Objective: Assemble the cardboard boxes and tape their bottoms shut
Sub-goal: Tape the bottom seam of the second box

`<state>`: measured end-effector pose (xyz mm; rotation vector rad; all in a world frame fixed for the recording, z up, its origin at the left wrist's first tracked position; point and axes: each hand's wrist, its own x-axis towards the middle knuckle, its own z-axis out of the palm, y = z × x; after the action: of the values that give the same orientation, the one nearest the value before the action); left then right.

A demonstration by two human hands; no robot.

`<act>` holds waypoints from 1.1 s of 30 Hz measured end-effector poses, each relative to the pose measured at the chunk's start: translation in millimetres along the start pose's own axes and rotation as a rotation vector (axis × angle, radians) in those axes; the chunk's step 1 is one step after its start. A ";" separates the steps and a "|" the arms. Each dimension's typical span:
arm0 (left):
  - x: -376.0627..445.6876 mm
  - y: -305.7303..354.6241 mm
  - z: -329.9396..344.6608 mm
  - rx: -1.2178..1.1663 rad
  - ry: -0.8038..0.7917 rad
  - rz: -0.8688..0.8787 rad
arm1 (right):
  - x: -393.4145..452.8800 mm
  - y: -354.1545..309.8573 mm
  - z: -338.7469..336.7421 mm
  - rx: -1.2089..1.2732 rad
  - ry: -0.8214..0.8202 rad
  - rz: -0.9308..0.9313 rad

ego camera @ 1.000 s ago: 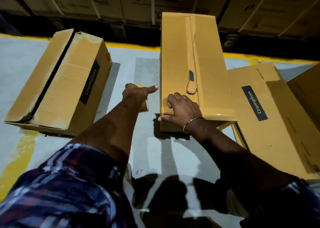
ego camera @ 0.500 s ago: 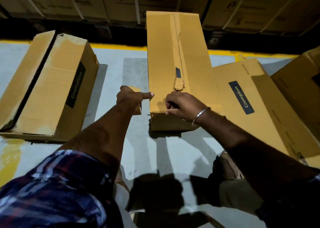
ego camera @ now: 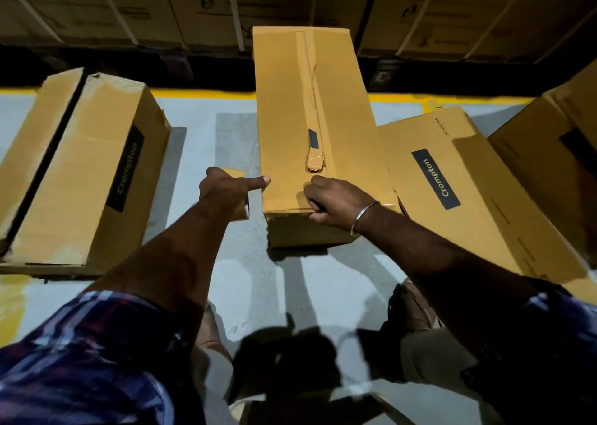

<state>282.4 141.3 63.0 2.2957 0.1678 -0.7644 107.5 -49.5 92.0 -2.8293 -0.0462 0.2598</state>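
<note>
Centre box (ego camera: 290,127) lies on the grey floor (ego camera: 200,140), long side pointing away, brown tape (ego camera: 311,101) along its top seam ending in a crumpled wad (ego camera: 316,163) near the close end. Small dark patch on the tape, unreadable.

Right hand (ego camera: 336,203) is curled over the box's near top edge just below the wad; whether it pinches tape I cannot tell. Left hand (ego camera: 226,188) is fisted round a tape roll (ego camera: 237,195), mostly hidden, thumb out and touching the box's left edge.

Left box (ego camera: 80,172): dark label reads "Crompton", dark gap along its top, cut off at frame left. Right box (ego camera: 452,179): blue "Crompton" label plus small print too fine to read. Another box (ego camera: 555,153) at far right, cropped. Strapped cartons (ego camera: 129,8) behind, print too dim to read. Yellow line (ego camera: 200,94) on the floor.
</note>
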 end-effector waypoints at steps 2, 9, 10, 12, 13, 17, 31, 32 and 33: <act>-1.2 0.0 0.7 0.005 0.015 0.006 | -1.6 -1.0 7.8 -0.041 0.050 0.001; 0.5 -1.3 0.5 0.012 0.009 -0.009 | -11.3 8.2 -0.3 -0.029 0.050 -0.018; 1.3 -1.6 0.4 0.010 0.008 -0.003 | -14.2 12.3 -4.5 -0.032 0.037 -0.014; 2.5 -1.7 1.0 0.024 0.006 0.007 | -21.1 22.0 -11.3 -0.025 0.007 0.004; 2.5 -1.3 1.4 0.032 0.002 0.005 | -23.8 25.6 -13.3 -0.008 -0.004 0.012; 1.3 0.6 2.7 0.044 0.016 -0.004 | -23.5 23.7 -10.8 0.069 -0.011 0.024; -7.4 -0.3 2.8 0.024 0.017 0.020 | -3.2 11.1 -5.2 -0.210 -0.089 0.089; -7.2 -0.2 2.5 0.018 0.018 0.016 | -1.4 11.1 -3.9 -0.207 -0.082 0.091; -7.6 0.3 1.9 0.019 0.017 0.015 | -0.7 11.5 -3.2 -0.184 -0.077 0.085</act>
<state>275.3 140.5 66.4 2.3195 0.1517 -0.7426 107.4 -61.5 91.7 -3.0075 0.0361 0.4028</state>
